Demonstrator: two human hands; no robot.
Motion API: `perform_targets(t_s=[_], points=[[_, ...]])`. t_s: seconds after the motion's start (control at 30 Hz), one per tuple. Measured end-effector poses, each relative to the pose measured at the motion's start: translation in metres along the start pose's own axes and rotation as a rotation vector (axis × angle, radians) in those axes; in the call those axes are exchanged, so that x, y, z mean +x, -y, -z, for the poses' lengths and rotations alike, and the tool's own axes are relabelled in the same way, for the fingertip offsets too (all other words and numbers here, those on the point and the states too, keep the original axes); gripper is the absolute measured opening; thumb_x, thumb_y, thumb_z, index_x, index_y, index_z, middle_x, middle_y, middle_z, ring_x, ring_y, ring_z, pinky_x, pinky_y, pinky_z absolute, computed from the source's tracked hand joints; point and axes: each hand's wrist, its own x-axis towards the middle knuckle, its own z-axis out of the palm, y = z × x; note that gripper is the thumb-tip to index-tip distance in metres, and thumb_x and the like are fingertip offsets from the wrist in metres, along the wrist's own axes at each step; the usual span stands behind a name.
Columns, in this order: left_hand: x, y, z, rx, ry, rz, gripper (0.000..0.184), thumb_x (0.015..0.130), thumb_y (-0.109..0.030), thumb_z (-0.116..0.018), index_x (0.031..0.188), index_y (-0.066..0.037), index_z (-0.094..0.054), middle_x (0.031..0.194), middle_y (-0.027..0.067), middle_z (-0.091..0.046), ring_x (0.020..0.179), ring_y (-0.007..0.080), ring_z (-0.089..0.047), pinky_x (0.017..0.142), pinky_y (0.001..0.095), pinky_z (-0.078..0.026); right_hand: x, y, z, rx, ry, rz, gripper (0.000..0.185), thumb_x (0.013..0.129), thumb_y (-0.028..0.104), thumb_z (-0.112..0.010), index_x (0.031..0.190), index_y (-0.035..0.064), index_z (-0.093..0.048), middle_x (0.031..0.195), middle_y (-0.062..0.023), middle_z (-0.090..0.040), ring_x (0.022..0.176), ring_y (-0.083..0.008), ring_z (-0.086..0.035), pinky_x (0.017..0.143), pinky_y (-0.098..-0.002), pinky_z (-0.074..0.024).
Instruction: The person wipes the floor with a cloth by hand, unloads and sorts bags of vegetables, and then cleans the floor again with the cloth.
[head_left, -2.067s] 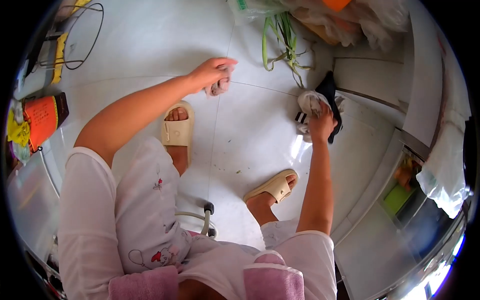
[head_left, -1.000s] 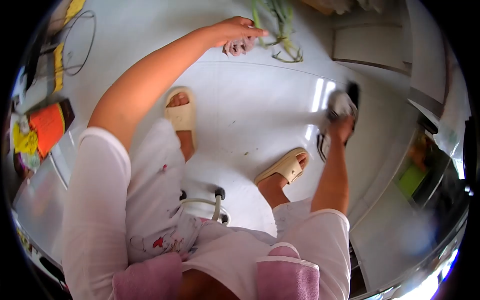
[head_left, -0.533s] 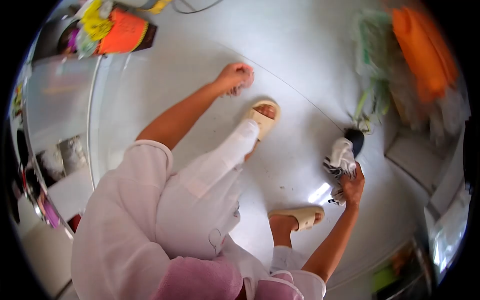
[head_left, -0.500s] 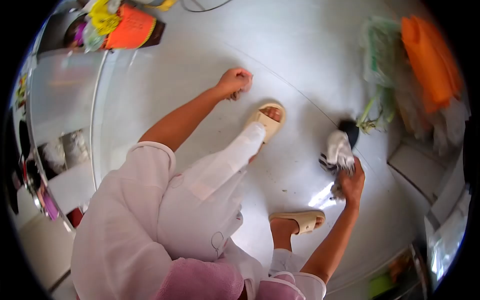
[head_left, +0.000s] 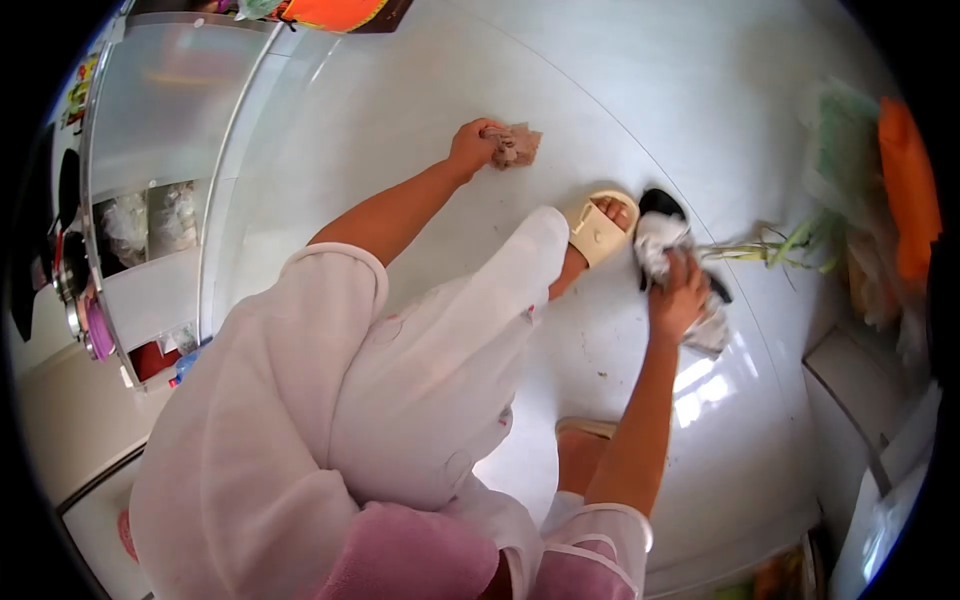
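My left hand (head_left: 472,150) is closed around a crumpled brownish rag or tissue (head_left: 516,146), which sticks out past the fingers just over the floor. On the right, my right hand (head_left: 681,297) grips a bunched whitish-grey cloth (head_left: 660,237) with dark stripes or edges. One part of this cloth hangs out below the palm. A black rounded object (head_left: 660,204), perhaps a shoe, shows at the cloth's far end; its kind is hard to make out. Beside it is my foot in a beige slipper (head_left: 598,240).
Green stalks (head_left: 790,248) lie on the floor to the right, near plastic bags and an orange bag (head_left: 905,190). A glass-sided shelf unit (head_left: 170,100) stands left. An orange container (head_left: 335,12) is at the top. A second slipper (head_left: 585,427) is partly hidden.
My right hand and the cloth have moved up and left, closer to the slipper. The rag in my left hand now shows spread out beyond the fingers. The view has shifted.
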Motion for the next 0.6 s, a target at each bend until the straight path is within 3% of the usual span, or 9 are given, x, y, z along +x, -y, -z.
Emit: perform_targets(t_s=[0.13,0.17,0.27,0.37,0.43,0.47,0.5,0.53,0.6], points=[[-0.034,-0.051,-0.041,-0.163,0.069,0.009,0.029,0.090,0.000,-0.050,0.112,-0.005,-0.068,0.100,0.0073,-0.069,0.087,0.0156,-0.065,0.073,0.0304,-0.054,-0.126,-0.025,0.013,0.014,0.114,-0.195,0.055,0.070,0.001,-0.069,0.111,0.0371,-0.070,0.142,0.0068,-0.052,0.133,-0.0328,-0.043,0.096,-0.0664,-0.0408],[-0.051,-0.072,-0.055,-0.295,0.079,0.010,0.026,0.091,0.000,-0.046,0.102,-0.007,-0.068,0.089,0.0045,-0.067,0.079,0.0131,-0.062,0.064,0.0294,-0.052,-0.150,-0.034,0.011,0.064,0.180,-0.274,0.055,0.070,0.000,-0.068,0.110,0.0381,-0.071,0.143,0.0079,-0.050,0.135,-0.0327,-0.040,0.097,-0.0662,-0.0408],[-0.069,-0.088,-0.088,-0.141,0.162,-0.164,0.022,0.092,0.000,-0.045,0.093,-0.006,-0.066,0.080,0.0031,-0.062,0.074,0.0112,-0.057,0.061,0.0284,-0.048,-0.186,-0.073,0.022,0.176,0.280,-0.160,0.054,0.069,-0.001,-0.065,0.116,0.0231,-0.069,0.127,-0.0039,-0.063,0.115,-0.0322,-0.059,0.100,-0.0463,-0.0471],[-0.100,-0.121,-0.104,-0.040,0.436,-0.411,0.018,0.092,-0.002,-0.047,0.092,-0.005,-0.064,0.079,0.0024,-0.061,0.075,0.0119,-0.055,0.067,0.0304,-0.048,-0.184,-0.073,0.076,0.555,0.143,-0.333,0.060,0.069,-0.005,-0.060,0.127,0.0122,-0.064,0.117,-0.0105,-0.068,0.104,-0.0287,-0.066,0.094,-0.0363,-0.0519],[-0.126,-0.147,-0.111,-0.015,0.603,-0.477,0.016,0.092,-0.003,-0.049,0.094,-0.005,-0.064,0.084,0.0044,-0.064,0.080,0.0144,-0.058,0.075,0.0332,-0.050,-0.183,-0.077,0.111,0.853,0.147,-0.577,0.062,0.074,0.002,-0.062,0.135,0.0073,-0.057,0.118,-0.0115,-0.067,0.106,-0.0248,-0.063,0.092,-0.0355,-0.0520],[-0.133,-0.152,-0.116,-0.048,0.707,-0.410,0.014,0.088,-0.008,-0.053,0.093,-0.006,-0.067,0.080,0.0074,-0.066,0.075,0.0177,-0.061,0.069,0.0342,-0.051,-0.184,-0.077,0.123,0.975,0.161,-0.724,0.060,0.077,0.006,-0.063,0.137,0.0060,-0.055,0.118,-0.0116,-0.066,0.106,-0.0256,-0.063,0.092,-0.0363,-0.0523],[-0.162,-0.176,-0.098,0.008,0.750,-0.368,0.014,0.087,-0.011,-0.056,0.095,-0.006,-0.067,0.081,0.0063,-0.067,0.076,0.0175,-0.062,0.069,0.0343,-0.051,-0.191,-0.049,0.157,1.059,0.090,-0.760,0.057,0.081,0.009,-0.063,0.137,0.0042,-0.055,0.118,-0.0121,-0.066,0.105,-0.0260,-0.064,0.091,-0.0370,-0.0527],[-0.163,-0.168,-0.104,-0.019,0.786,-0.515,0.017,0.086,-0.016,-0.060,0.098,-0.006,-0.067,0.081,0.0049,-0.068,0.077,0.0159,-0.063,0.070,0.0342,-0.052,-0.197,-0.023,0.190,1.146,0.020,-0.794,0.055,0.084,0.012,-0.064,0.137,0.0024,-0.054,0.119,-0.0126,-0.066,0.105,-0.0265,-0.064,0.090,-0.0378,-0.0531],[-0.197,-0.204,-0.072,0.139,0.953,-0.390,0.021,0.085,-0.022,-0.065,0.100,-0.008,-0.071,0.091,0.0050,-0.072,0.087,0.0139,-0.066,0.080,0.0328,-0.053,-0.197,-0.035,0.197,1.255,-0.021,-0.665,0.050,0.093,0.026,-0.058,0.136,0.0002,-0.055,0.120,-0.0130,-0.066,0.106,-0.0266,-0.065,0.090,-0.0394,-0.0540]])
